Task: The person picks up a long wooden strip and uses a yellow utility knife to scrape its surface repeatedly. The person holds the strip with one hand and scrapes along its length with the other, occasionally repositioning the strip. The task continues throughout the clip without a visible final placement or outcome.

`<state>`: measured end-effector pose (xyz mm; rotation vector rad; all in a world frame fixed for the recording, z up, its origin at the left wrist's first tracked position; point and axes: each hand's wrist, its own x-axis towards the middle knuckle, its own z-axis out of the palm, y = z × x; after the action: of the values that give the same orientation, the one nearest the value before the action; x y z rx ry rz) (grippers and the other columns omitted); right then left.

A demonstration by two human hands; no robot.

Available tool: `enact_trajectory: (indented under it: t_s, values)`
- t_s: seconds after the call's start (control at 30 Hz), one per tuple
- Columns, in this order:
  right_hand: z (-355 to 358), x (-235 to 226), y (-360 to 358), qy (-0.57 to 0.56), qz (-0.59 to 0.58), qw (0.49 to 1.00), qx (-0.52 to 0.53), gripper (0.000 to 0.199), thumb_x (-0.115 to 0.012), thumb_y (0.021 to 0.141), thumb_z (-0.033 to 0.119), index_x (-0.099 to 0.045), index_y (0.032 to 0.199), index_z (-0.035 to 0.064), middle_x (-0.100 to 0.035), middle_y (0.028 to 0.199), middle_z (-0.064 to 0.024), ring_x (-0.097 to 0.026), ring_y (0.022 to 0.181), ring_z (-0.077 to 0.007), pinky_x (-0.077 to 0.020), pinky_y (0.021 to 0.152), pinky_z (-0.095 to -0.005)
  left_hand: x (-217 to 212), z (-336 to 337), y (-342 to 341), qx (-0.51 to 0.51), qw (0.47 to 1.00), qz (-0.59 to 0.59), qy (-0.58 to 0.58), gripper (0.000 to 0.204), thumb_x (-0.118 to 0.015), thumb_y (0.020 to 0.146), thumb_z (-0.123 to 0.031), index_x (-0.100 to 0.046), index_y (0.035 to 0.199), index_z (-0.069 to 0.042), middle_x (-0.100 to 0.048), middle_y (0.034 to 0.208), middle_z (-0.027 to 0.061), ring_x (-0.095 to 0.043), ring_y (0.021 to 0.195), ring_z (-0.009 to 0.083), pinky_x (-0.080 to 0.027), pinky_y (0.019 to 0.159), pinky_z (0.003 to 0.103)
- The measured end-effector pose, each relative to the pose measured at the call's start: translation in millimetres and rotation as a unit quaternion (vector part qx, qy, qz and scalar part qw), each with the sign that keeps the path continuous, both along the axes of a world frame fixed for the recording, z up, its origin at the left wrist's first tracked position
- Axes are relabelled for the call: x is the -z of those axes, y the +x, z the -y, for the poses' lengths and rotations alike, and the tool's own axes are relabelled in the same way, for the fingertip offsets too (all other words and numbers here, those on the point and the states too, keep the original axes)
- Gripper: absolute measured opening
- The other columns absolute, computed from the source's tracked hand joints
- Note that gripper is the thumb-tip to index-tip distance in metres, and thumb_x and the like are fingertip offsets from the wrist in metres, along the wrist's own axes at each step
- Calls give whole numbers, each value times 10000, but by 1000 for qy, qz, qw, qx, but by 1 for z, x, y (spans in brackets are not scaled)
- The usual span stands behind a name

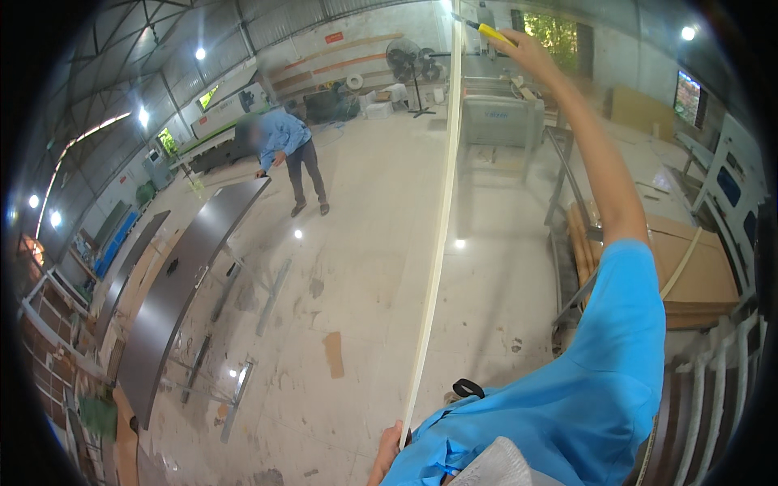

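Observation:
A long, thin cream-white strip [438, 219] stands nearly upright in front of me, running from low centre to the top of the view. My left hand [387, 455] grips its lower end near my blue shirt. My right hand [523, 47] is stretched up high, holding a yellow-handled cutter [489, 32] against the strip's upper end.
A long dark panel [186, 283] lies on metal stands at the left. A person in a blue shirt [285, 154] stands beyond it, touching its far end. Brown boards [697, 267] are stacked at the right beside a metal frame. Machines and a standing fan [408, 65] line the back wall.

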<state>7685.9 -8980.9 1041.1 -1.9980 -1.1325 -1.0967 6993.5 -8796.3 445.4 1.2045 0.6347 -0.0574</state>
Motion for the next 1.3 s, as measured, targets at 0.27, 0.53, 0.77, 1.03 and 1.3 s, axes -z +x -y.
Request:
enact_trajectory:
  t_s: [0.27, 0.53, 0.77, 1.03, 1.3]
  values:
    - [26, -69, 44, 35, -1, 999, 5, 637, -641, 963, 622, -725, 1309, 95, -742, 1067, -89, -671, 877, -206, -504, 799, -368, 6, -7, -10, 38, 999, 23, 17, 693, -442, 1073, -626, -563, 680, -69, -512, 629, 17, -446, 593, 138, -344, 568, 316]
    - [-90, 13, 1, 170, -369, 828, -386, 621, -759, 929, 543, -717, 1086, -57, -704, 796, -29, -392, 461, -8, -263, 414, -202, 65, -18, 2, 70, 995, -60, -40, 637, -463, 1084, -559, -725, 1072, 22, -717, 987, 122, -628, 946, 189, -470, 871, 375]
    - [-165, 73, 35, 153, -474, 773, -393, 372, -849, 897, 348, -741, 932, -6, -631, 715, -6, -358, 444, -19, -291, 425, -230, -61, -42, 191, 61, 989, 32, 132, 708, -330, 1123, -524, -587, 1427, 63, -634, 1437, 183, -531, 1405, 289, -328, 1226, 435]
    - [-195, 104, 64, 74, -443, 824, -344, 485, -810, 899, 480, -725, 949, 5, -612, 702, -11, -431, 475, -76, -347, 462, -269, -264, -64, 467, -29, 933, 267, 239, 438, -668, 934, -163, -530, 1334, -49, -572, 950, 38, -579, 863, 120, -477, 731, 285]
    - [-160, 180, 128, -23, -80, 987, -139, 437, -624, 1012, 523, -716, 1133, 113, -729, 1030, -82, -695, 873, -295, -539, 710, -397, -251, -103, 518, -45, 939, 208, 269, 193, -672, 859, -71, -516, 970, -99, -442, 767, -46, -417, 596, 47, -327, 504, 245]
